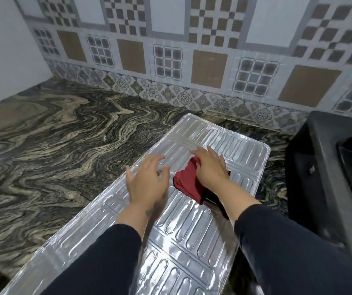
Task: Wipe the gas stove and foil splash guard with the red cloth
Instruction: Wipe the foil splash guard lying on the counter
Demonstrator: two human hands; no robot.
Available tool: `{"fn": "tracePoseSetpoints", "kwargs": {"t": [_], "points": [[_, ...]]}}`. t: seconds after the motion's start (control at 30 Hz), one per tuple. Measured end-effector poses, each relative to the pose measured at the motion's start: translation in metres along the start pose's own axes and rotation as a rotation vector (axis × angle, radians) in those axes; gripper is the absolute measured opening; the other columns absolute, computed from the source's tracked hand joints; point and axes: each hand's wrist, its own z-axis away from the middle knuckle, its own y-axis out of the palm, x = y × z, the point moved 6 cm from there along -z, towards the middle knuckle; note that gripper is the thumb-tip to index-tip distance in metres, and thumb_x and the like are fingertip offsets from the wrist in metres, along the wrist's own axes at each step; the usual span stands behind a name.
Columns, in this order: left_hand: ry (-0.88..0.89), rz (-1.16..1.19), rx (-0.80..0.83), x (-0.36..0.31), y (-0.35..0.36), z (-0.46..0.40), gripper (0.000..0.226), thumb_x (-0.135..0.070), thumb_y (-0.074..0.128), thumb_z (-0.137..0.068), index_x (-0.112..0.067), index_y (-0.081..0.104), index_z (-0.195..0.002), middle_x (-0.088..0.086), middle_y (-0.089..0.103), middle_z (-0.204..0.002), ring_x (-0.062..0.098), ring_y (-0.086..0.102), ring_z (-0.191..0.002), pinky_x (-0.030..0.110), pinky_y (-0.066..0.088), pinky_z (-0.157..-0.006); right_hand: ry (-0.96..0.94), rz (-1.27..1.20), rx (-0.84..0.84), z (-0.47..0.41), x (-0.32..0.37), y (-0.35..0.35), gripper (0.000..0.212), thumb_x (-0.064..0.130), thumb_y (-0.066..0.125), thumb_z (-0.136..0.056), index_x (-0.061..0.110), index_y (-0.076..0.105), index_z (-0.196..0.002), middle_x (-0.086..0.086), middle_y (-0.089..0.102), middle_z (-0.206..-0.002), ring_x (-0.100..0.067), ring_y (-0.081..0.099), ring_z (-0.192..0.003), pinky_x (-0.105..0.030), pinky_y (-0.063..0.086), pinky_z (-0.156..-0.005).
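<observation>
A silver embossed foil splash guard [192, 235] lies flat on the marbled counter, running from the lower left toward the upper right. On its far half sits a crumpled red cloth [186, 183]. My right hand [210, 167] presses down on the cloth with fingers spread over it. My left hand [147, 179] hovers or rests flat on the foil just left of the cloth, fingers apart and slightly blurred. The black gas stove [328, 177] stands at the right edge, only partly in view.
The dark swirled stone counter [53, 150] stretches to the left and behind the foil. A patterned tile wall [170, 60] rises at the back, a plain white wall at the left. The stove stands close to the foil's right edge.
</observation>
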Motion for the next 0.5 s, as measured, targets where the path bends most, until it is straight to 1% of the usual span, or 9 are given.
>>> {"fn": "tracePoseSetpoints", "kwargs": {"t": [0.03,0.1,0.17,0.23,0.3,0.37,0.43,0.47,0.5], "points": [[0.053,0.000,0.027,-0.011,0.003,0.002,0.038,-0.049,0.040,-0.092,-0.037,0.048,-0.128,-0.011,0.057,-0.133,0.011,0.041,-0.135,0.053,0.006,-0.116,-0.056,0.036,0.079,-0.004,0.001,0.000,0.060,-0.001,0.038,-0.089,0.033,0.043,-0.138,0.007,0.028,-0.156,-0.015,0.002,-0.148,-0.045,-0.014,-0.117],[0.100,-0.024,0.113,-0.027,0.016,0.008,0.037,-0.052,0.044,-0.089,-0.040,0.048,-0.124,-0.011,0.059,-0.128,0.013,0.045,-0.131,0.051,0.014,-0.114,-0.153,0.157,0.177,-0.010,0.002,-0.002,0.051,0.006,0.039,-0.089,0.034,0.052,-0.130,0.003,0.039,-0.151,-0.017,0.004,-0.149,-0.044,-0.022,-0.112],[0.118,-0.038,0.152,-0.036,0.028,0.014,0.035,-0.048,0.051,-0.087,-0.038,0.047,-0.121,-0.011,0.061,-0.125,0.015,0.050,-0.124,0.050,0.019,-0.112,-0.228,0.257,0.150,-0.012,0.003,-0.011,0.033,0.019,0.044,-0.089,0.034,0.062,-0.113,-0.005,0.054,-0.138,-0.021,0.021,-0.145,-0.043,-0.023,-0.111],[0.133,0.007,0.136,-0.045,0.031,0.017,0.028,-0.035,0.057,-0.086,-0.032,0.049,-0.113,-0.009,0.067,-0.114,0.019,0.058,-0.112,0.045,0.028,-0.106,-0.284,0.332,0.090,-0.008,0.008,-0.023,0.020,0.021,0.050,-0.088,0.027,0.066,-0.098,-0.005,0.067,-0.111,-0.021,0.048,-0.126,-0.040,-0.020,-0.113],[0.132,0.043,0.124,-0.051,0.032,0.018,0.020,-0.021,0.058,-0.085,-0.027,0.052,-0.102,-0.004,0.069,-0.104,0.024,0.061,-0.101,0.041,0.037,-0.095,-0.304,0.372,0.068,-0.002,0.010,-0.030,0.018,0.015,0.050,-0.087,0.023,0.065,-0.093,-0.001,0.068,-0.095,-0.020,0.059,-0.105,-0.041,-0.016,-0.115],[0.100,0.101,0.133,-0.053,0.034,0.020,0.019,-0.007,0.055,-0.080,-0.025,0.055,-0.088,0.000,0.067,-0.095,0.026,0.061,-0.091,0.037,0.045,-0.083,-0.283,0.311,0.111,0.006,0.007,-0.030,0.025,0.011,0.049,-0.087,0.024,0.063,-0.104,0.001,0.065,-0.109,-0.020,0.057,-0.113,-0.048,-0.010,-0.116],[0.073,0.161,0.158,-0.056,0.036,0.022,0.028,0.003,0.049,-0.074,-0.024,0.056,-0.072,-0.001,0.067,-0.083,0.021,0.062,-0.079,0.027,0.046,-0.067,-0.258,0.255,0.235,0.014,0.001,-0.022,0.041,0.009,0.047,-0.089,0.026,0.054,-0.125,0.001,0.052,-0.135,-0.019,0.040,-0.134,-0.056,-0.004,-0.116],[0.070,0.179,0.167,-0.058,0.037,0.023,0.032,0.006,0.046,-0.072,-0.024,0.054,-0.066,-0.003,0.066,-0.077,0.018,0.060,-0.073,0.022,0.042,-0.061,-0.257,0.271,0.288,0.016,-0.002,-0.017,0.045,0.010,0.046,-0.090,0.028,0.049,-0.131,0.000,0.048,-0.140,-0.018,0.035,-0.138,-0.058,-0.005,-0.115],[0.072,0.197,0.169,-0.060,0.037,0.024,0.035,0.008,0.044,-0.071,-0.025,0.052,-0.062,-0.004,0.064,-0.073,0.016,0.058,-0.068,0.019,0.040,-0.058,-0.260,0.294,0.306,0.018,-0.003,-0.013,0.044,0.012,0.045,-0.090,0.029,0.049,-0.130,-0.001,0.050,-0.138,-0.019,0.036,-0.137,-0.057,-0.007,-0.115]]}}
